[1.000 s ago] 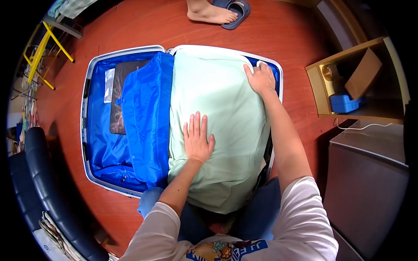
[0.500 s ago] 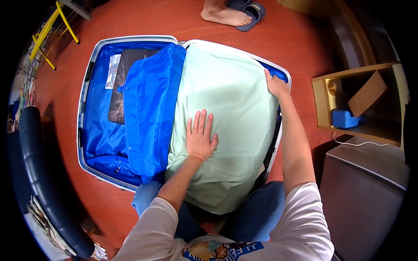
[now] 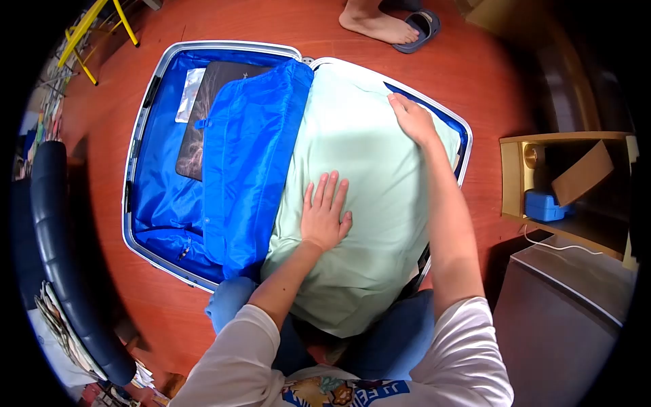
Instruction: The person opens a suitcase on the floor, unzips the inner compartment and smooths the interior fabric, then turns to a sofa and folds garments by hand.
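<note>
Left hand (image 3: pixel 325 220) lies palm down on the pale green cloth (image 3: pixel 359 152), fingers extended and slightly spread, grasping nothing. Right hand (image 3: pixel 413 121) rests near the cloth's far right corner, its fingers close together; whether the fingertips pinch the fabric cannot be told. The cloth covers the right half of an open suitcase (image 3: pixel 237 45), which lies on the reddish floor (image 3: pixel 271 24); its near end hangs toward the person's knees. In the left half, a blue fabric panel (image 3: pixel 247 156) lies beside the cloth and partly covers a dark flat item (image 3: pixel 192 149); a silvery packet (image 3: pixel 190 95) sits just beside the latter. Beyond the suitcase, another person's bare foot (image 3: pixel 380 26) touches a slipper (image 3: pixel 427 27). At right, a low shelf (image 3: pixel 512 180) holds a blue box (image 3: pixel 544 205).
</note>
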